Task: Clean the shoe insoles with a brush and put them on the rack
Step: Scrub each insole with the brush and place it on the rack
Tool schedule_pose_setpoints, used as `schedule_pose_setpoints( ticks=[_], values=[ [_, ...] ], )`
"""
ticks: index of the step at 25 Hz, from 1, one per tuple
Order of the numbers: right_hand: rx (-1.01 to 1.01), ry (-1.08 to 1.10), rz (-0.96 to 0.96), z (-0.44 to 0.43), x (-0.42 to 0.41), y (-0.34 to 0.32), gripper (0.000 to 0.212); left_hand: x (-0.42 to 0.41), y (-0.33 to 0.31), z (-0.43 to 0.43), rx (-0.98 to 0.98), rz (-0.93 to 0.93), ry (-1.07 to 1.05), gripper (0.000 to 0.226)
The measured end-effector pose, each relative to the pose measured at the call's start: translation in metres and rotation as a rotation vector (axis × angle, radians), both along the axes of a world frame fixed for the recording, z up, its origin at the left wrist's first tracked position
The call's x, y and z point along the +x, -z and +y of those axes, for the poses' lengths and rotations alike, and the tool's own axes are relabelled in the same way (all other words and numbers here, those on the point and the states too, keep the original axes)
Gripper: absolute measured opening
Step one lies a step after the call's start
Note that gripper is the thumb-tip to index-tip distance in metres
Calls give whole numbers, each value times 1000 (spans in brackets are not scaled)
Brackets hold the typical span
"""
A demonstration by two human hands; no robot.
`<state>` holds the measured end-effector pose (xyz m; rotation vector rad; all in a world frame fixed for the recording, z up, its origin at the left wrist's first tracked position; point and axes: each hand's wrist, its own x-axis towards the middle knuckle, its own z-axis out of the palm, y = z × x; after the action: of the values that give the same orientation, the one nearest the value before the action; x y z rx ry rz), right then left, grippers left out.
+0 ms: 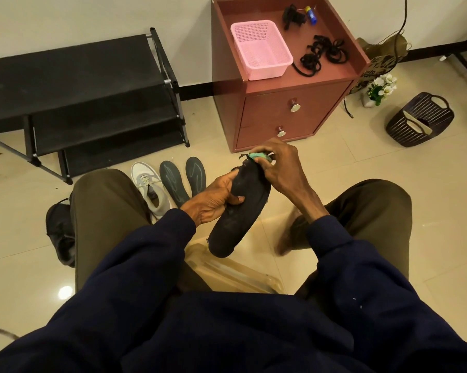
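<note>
left hand [213, 198] grips black insole [239, 224] | right hand [282, 168] grips green brush [258, 156] | grey insoles [173, 183], shoe [149, 187] near rack [79, 84] | pink basket [270, 69] on cabinet [280, 111]

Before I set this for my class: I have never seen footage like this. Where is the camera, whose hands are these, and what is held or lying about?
There is no machine: one camera sits on a person's head, looking down at their lap. The left hand grips a black insole; the right hand holds a green brush against its far end. On the floor lie two grey insoles beside a white shoe, near the black rack. A pink basket sits on the brown cabinet.
</note>
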<state>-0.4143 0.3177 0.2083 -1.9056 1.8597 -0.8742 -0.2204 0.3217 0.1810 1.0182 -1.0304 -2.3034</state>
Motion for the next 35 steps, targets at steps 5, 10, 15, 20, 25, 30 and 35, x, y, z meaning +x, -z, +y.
schedule_pose_setpoints(
  ticks=[5, 10, 15, 20, 25, 30, 35],
  values=[
    [56, 75, -44, 4, -7, 6, 12, 0, 6, -4, 42, -1, -89, 66],
    [164, -52, 67, 11, 4, 3, 13, 1, 12, -8, 99, -33, -231, 52],
    [181, -124, 70, 18, 28, 6, 17, 6, 6, -10, 346, 194, -398, 33],
    [54, 40, 67, 8, 38, 15, 21, 3, 3, -12, 512, 327, -377, 47],
    [374, 81, -265, -20, 11, 32, 15, -11, 18, -35, 511, 183, -269, 42],
    [557, 186, -551, -44, -8, 85, 18, -27, 79, -66, 497, 36, -377, 47],
    [778, 382, -713, -59, -24, 163, 19, -41, 165, -92, 376, -180, -482, 42]
  ],
)
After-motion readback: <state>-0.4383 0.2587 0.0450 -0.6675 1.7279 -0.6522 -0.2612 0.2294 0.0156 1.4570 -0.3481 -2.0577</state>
